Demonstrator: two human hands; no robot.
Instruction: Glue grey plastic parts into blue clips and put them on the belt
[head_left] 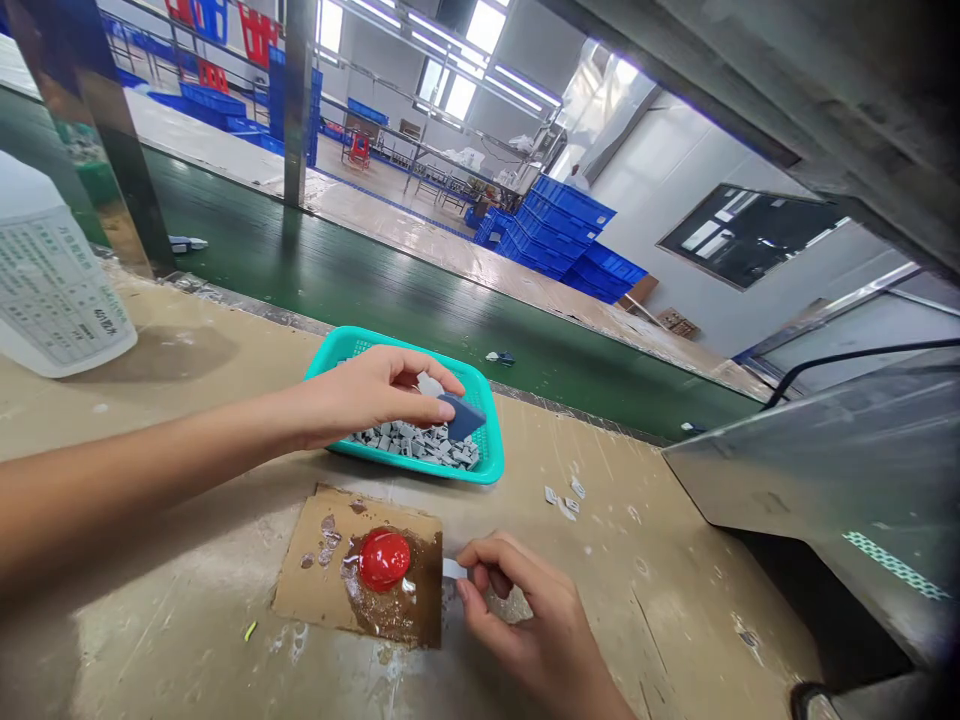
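Observation:
My left hand (382,390) is above a turquoise basket (491,440), pinching a dark blue flat piece (466,417) with a whitish part beside it. Many small grey plastic pieces (420,445) lie in the basket below. Lower right, the fingers of my right hand (525,600) close on a thin whitish strip (454,569). The strip's far end reaches the right edge of a cardboard piece (307,590). On that cardboard sits a glossy red round cap or blob (385,559), with wet, shiny stains around it.
Several small grey pieces (564,500) lie loose on the brown table. A white labelled jug (60,270) stands at the left. Behind the table runs a green conveyor belt (390,310) carrying small items. A metal housing (840,480) bounds the right side; blue crates (551,230) are stacked beyond.

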